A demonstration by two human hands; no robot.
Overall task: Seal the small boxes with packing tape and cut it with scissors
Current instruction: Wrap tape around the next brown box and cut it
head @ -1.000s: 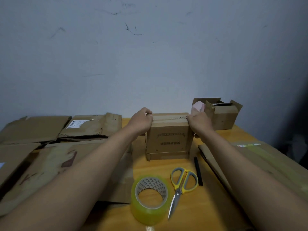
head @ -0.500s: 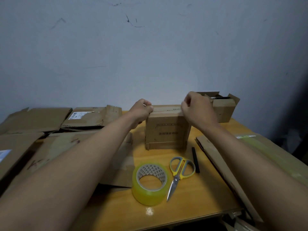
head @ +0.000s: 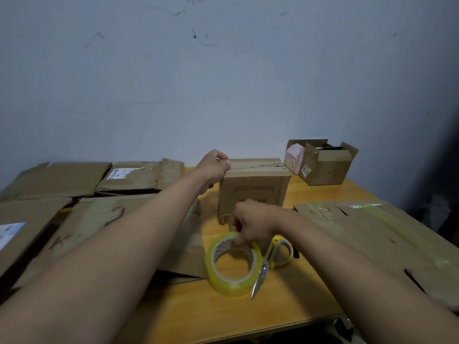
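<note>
At the far rim of the packing tape roll [head: 233, 264], the right hand [head: 250, 227] has its fingers curled onto the yellowish ring, some dipping into the core; the hand is blurred, so whether it has a firm grasp or is only touching I cannot tell; half a second ago this hand was up on the top right edge of the small cardboard box [head: 253, 188], so it has left the flaps and come down for the tape; just right of the grip lie the yellow-handled scissors [head: 272, 259], touching the roll's side, blades pointing toward the person, untouched; a dark pen-like object [head: 295, 253] pokes out beyond their handles; straight beyond the grip stands the box, flaps folded shut but no fresh tape visible across the seam; at its top left corner the left hand [head: 214, 166] is clenched over the edge, pressing the flaps down as before; by my reading, closing is done and taping is about to begin, with cutting to follow; farther right and back sits an open carton [head: 325, 167] with a pink item [head: 294, 155] beside it; flattened cardboard sheets [head: 99, 219] spread left of the grip and another [head: 387, 234] right, all on the wooden table [head: 248, 316].
</note>
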